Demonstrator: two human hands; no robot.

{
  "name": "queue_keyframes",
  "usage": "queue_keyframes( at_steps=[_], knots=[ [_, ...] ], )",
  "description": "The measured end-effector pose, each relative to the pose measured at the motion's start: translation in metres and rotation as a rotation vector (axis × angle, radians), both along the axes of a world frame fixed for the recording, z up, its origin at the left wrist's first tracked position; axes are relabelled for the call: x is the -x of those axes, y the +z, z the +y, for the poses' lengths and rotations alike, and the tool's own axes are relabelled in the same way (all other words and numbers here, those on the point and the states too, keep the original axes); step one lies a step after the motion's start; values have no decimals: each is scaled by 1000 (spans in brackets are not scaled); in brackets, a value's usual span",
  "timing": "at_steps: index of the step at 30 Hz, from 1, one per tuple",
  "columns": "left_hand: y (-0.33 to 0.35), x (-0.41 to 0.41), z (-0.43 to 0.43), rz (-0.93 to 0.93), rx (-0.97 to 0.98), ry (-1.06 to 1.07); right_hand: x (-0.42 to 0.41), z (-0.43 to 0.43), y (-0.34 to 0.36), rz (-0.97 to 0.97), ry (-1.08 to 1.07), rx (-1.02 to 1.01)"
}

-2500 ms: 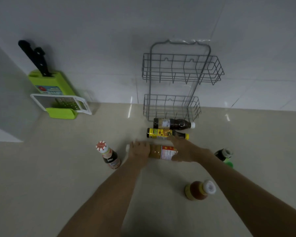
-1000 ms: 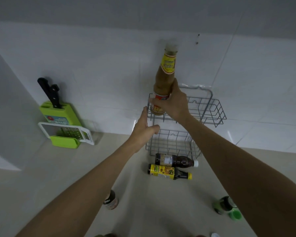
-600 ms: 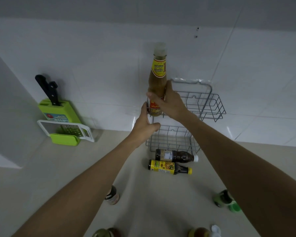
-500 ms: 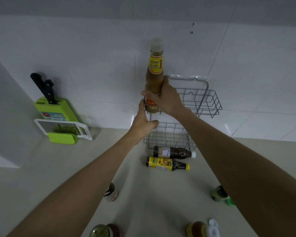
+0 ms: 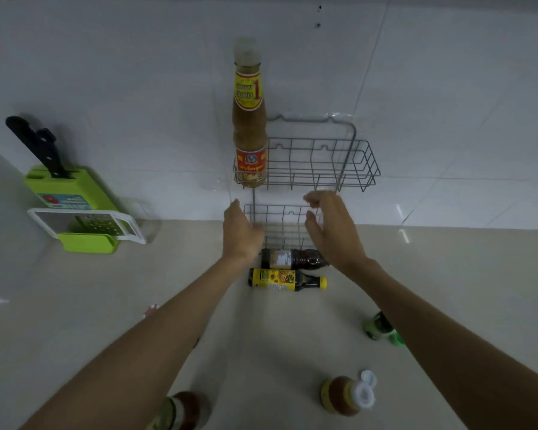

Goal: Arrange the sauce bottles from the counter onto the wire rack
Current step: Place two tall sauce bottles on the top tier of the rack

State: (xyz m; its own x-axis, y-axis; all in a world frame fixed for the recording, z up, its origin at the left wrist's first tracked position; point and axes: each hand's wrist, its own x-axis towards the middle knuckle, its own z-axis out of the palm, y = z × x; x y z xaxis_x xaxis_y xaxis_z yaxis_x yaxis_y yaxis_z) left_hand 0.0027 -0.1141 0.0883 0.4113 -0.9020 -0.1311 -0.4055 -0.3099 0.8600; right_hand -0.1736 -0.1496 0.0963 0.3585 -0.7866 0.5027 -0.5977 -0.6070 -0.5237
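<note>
A tall tan sauce bottle (image 5: 249,119) with a yellow and red label stands upright at the left end of the wire rack's (image 5: 351,162) upper basket. My left hand (image 5: 241,232) and my right hand (image 5: 331,226) hover open in front of the lower basket (image 5: 280,217), holding nothing. Just below them on the counter lie a dark brown bottle (image 5: 294,259) and a yellow-labelled dark bottle (image 5: 286,279), both on their sides. A green-capped bottle (image 5: 382,328) stands at the right, a white-capped orange bottle (image 5: 348,395) stands near me, and another bottle (image 5: 180,409) sits at the bottom edge.
A green knife block (image 5: 66,187) with black-handled knives and a white grater (image 5: 87,223) stands at the left against the tiled wall. A red-and-white bottle cap (image 5: 151,310) peeks out beside my left forearm.
My right hand set the tan bottle into the upper basket and let go. Both hands have dropped to the lower basket, open.
</note>
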Motion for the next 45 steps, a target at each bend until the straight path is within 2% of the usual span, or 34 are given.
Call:
queue_keyframes(
  at_steps=[2,4,7,11,15,19,25,28,30,34,37,40,43,45],
  knots=[
    [-25,11,5,-111,-59,-163,19,0,-35,224,-15,-161],
    [-48,22,10,-220,-160,-379,29,-2,-62,342,-76,-366],
    [-74,30,14,-422,-303,-631,35,-7,-90,491,-87,-464],
    [-98,30,16,-639,-448,-740,31,-19,-107,605,-57,-497],
    [-111,29,19,-717,-415,-743,25,-31,-117,602,-83,-540],
    [-114,29,24,-687,-369,-711,23,-29,-126,550,-97,-541],
    [-117,25,32,-644,-354,-726,29,-24,-137,766,-97,-440],
    [-111,21,32,-560,-349,-724,30,-19,-131,679,-106,-388],
    [-107,19,34,-551,-308,-717,32,-14,-120,615,-80,-294],
    [-97,16,32,-519,-184,-588,38,-10,-87,603,56,38],
    [-81,14,26,-463,-151,-551,38,-8,-52,590,224,175],
    [-58,11,23,-352,-124,-583,46,-12,-1,502,344,79],
    [-28,11,28,-134,-120,-652,50,-10,56,398,430,-38],
    [-8,15,34,-10,-94,-592,51,-5,88,330,433,-84]
  ],
)
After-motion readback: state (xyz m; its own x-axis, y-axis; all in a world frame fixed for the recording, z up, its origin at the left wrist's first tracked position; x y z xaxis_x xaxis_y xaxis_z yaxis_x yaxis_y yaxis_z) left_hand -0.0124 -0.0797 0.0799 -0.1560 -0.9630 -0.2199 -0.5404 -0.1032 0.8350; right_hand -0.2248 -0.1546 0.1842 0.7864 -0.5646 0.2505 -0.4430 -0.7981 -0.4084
